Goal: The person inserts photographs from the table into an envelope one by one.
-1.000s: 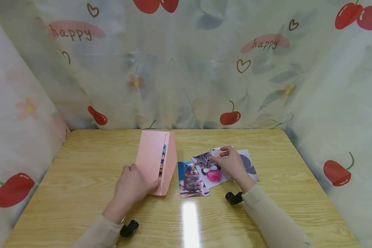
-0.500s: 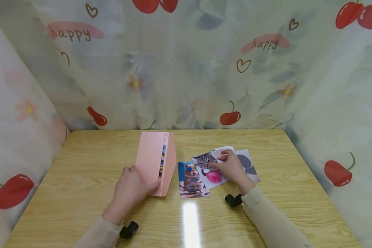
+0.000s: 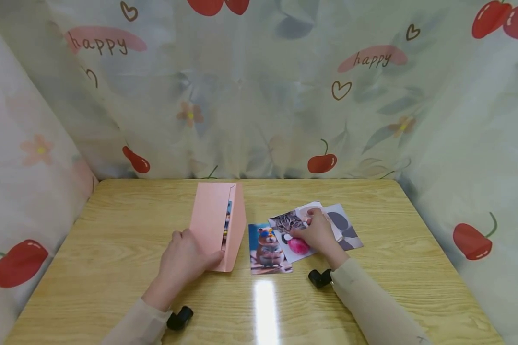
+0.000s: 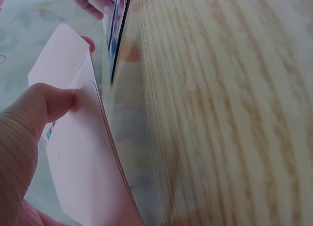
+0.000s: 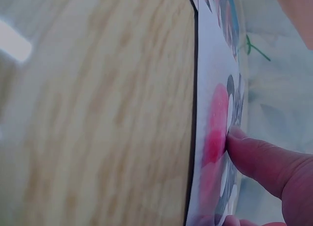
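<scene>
A pink envelope (image 3: 209, 206) lies on its side at centre left, its opening facing right with printed cards (image 3: 226, 223) inside. My left hand (image 3: 183, 256) grips its near end; in the left wrist view the thumb presses the envelope (image 4: 93, 152). To the right, my right hand (image 3: 321, 235) pinches a cat card (image 3: 285, 221) above a card with a pink ball (image 3: 298, 246). The right wrist view shows the thumb against the overlapping cards (image 5: 210, 113). Right of the hand lies a grey-patterned card (image 3: 345, 227). A bear card (image 3: 267, 251) sits partly under the pink-ball card.
The light wooden table (image 3: 112, 225) has a bright reflection near its front middle. Patterned curtains (image 3: 237, 96) stand behind and on both sides. A black device (image 3: 180, 318) is at the left wrist, another black device (image 3: 320, 278) at the right.
My right hand has shifted slightly nearer and curled more around the cards. The white-edged and grey-patterned cards have turned and slid slightly left. My left hand and the envelope look still.
</scene>
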Available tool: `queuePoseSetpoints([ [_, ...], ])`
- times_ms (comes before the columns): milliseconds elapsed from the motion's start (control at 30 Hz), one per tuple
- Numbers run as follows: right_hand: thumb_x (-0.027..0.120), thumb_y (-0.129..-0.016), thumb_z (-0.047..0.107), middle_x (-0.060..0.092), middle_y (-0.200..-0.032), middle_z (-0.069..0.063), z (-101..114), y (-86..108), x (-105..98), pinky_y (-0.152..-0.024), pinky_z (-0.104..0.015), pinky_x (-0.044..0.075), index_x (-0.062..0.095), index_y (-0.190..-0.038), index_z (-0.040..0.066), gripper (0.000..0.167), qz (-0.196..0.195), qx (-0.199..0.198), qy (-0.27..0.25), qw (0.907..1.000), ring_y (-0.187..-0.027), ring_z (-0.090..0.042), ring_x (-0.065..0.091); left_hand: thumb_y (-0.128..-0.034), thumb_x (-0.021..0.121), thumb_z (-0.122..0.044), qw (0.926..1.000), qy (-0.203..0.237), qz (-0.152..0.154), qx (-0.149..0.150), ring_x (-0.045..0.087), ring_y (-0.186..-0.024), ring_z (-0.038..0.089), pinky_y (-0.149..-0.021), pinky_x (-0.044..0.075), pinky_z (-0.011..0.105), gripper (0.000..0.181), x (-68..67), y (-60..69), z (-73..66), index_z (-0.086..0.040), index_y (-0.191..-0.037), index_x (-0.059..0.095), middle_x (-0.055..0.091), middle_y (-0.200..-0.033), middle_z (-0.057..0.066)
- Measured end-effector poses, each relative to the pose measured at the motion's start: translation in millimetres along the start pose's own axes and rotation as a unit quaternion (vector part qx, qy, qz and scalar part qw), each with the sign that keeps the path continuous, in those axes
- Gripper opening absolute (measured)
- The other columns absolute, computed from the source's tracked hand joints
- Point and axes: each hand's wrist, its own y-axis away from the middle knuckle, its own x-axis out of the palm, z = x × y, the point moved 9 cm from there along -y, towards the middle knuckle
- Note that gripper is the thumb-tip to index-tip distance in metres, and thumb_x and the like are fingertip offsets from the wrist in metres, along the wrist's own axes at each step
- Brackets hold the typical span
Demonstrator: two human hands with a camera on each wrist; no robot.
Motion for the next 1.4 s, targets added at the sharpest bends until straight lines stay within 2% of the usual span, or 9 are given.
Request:
queuePoseSetpoints([
  [167, 0.084, -0.074, 0.030, 0.055, -0.112, -0.019, 4, 1.8, 0, -0.085, -0.044, 0.044, 0.043, -0.128, -0.002, 0.075, 0.001, -0.004, 0.018, 0.9998, -0.097, -0.031, 0.054, -0.0618, 0.072, -0.072, 1.0000, 0.003, 0.001, -0.002, 0.049, -0.081, 0.029, -0.067, 0.048, 0.042, 0.103, -0.9, 1.4, 0.3, 0.012, -0.117, 0.048, 0.048, -0.106, 0.024],
  [467, 0.084, -0.073, 0.030, 0.057, -0.113, -0.021, 10, 1.9, -2, -0.089, -0.046, 0.042, 0.052, -0.119, -0.006, 0.067, -0.009, -0.015, 0.052, 0.9985, -0.104, -0.034, 0.051, -0.0608, 0.073, -0.071, 1.0000, 0.002, -0.006, -0.002, 0.050, -0.080, 0.029, -0.068, 0.049, 0.044, 0.108, -0.8, 3.6, 0.5, 0.014, -0.122, 0.047, 0.047, -0.109, 0.026],
  [700, 0.084, -0.073, 0.028, 0.055, -0.110, -0.019, 12, 0.8, -3, -0.088, -0.045, 0.041, 0.051, -0.116, -0.003, 0.062, -0.013, -0.012, 0.055, 0.9983, -0.102, -0.032, 0.048, -0.0611, 0.074, -0.070, 0.9999, -0.002, -0.011, 0.002, 0.050, -0.078, 0.029, -0.065, 0.048, 0.042, 0.105, -1.8, 4.8, -1.2, 0.014, -0.118, 0.047, 0.047, -0.105, 0.025],
  [833, 0.081, -0.077, 0.024, 0.058, -0.108, -0.018, 11, -0.8, -6, -0.083, -0.043, 0.044, 0.051, -0.112, 0.000, 0.053, -0.010, -0.018, 0.039, 0.9990, -0.097, -0.029, 0.053, -0.0611, 0.074, -0.069, 1.0000, -0.002, -0.010, 0.001, 0.050, -0.078, 0.028, -0.065, 0.048, 0.042, 0.104, -2.3, 5.4, -2.1, 0.014, -0.118, 0.047, 0.047, -0.105, 0.025],
  [1067, 0.072, -0.086, 0.017, 0.058, -0.095, -0.012, 7, -5.1, -17, -0.066, -0.033, 0.046, 0.058, -0.111, 0.002, 0.033, 0.035, -0.001, -0.052, 0.9980, -0.079, -0.022, 0.055, -0.0603, 0.074, -0.071, 0.9999, -0.005, -0.009, -0.001, 0.050, -0.078, 0.028, -0.063, 0.048, 0.041, 0.106, -2.7, 4.9, -2.3, 0.013, -0.118, 0.047, 0.047, -0.104, 0.024],
  [1200, 0.071, -0.088, 0.020, 0.062, -0.094, -0.010, 11, -4.8, -27, -0.067, -0.030, 0.047, 0.063, -0.109, 0.001, 0.030, 0.034, 0.004, -0.084, 0.9959, -0.080, -0.020, 0.056, -0.0605, 0.074, -0.071, 0.9999, -0.008, -0.013, 0.001, 0.049, -0.077, 0.028, -0.063, 0.047, 0.041, 0.104, -3.3, 4.3, -3.1, 0.013, -0.116, 0.047, 0.047, -0.102, 0.023],
  [1400, 0.069, -0.090, 0.026, 0.063, -0.095, -0.012, 18, -2.4, -39, -0.065, -0.030, 0.047, 0.067, -0.107, 0.001, 0.030, 0.025, -0.002, -0.109, 0.9937, -0.083, -0.025, 0.058, -0.0605, 0.073, -0.071, 0.9998, -0.010, -0.015, 0.002, 0.049, -0.077, 0.028, -0.062, 0.047, 0.040, 0.105, -3.8, 4.0, -4.4, 0.014, -0.116, 0.046, 0.047, -0.103, 0.023],
])
